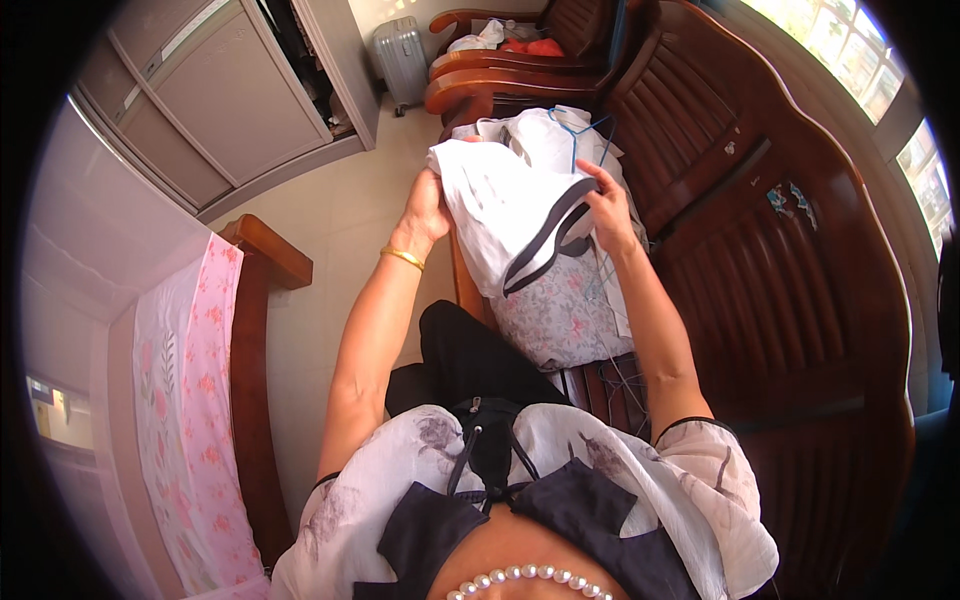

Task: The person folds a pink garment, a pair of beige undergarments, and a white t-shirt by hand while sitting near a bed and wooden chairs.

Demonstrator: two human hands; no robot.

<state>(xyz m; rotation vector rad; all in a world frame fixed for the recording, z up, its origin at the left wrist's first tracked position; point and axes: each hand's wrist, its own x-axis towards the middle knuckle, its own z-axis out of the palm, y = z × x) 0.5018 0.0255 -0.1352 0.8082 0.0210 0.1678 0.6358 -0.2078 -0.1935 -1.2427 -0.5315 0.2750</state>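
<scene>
A white garment with a dark trim band [487, 202] is stretched between my two hands. My left hand [427, 206] grips its far left edge, with the fingers partly hidden behind the cloth. At the dark-trimmed edge, my right hand [611, 210] pinches the fabric between thumb and fingers. Below the garment lies a floral-patterned cushion or folded cloth [555, 315] on the wooden bench. More white clothing [544, 135] lies just beyond, and a blue clothes hanger [576, 135] rests on it.
The slatted wooden backrest [757, 300] rises along my right. Several wire hangers [619, 375] lie on the seat near me. A grey suitcase [401, 64] stands by a partly open sliding wardrobe [240, 97]. To the left is a wooden-framed bed with a pink floral cloth [210, 412].
</scene>
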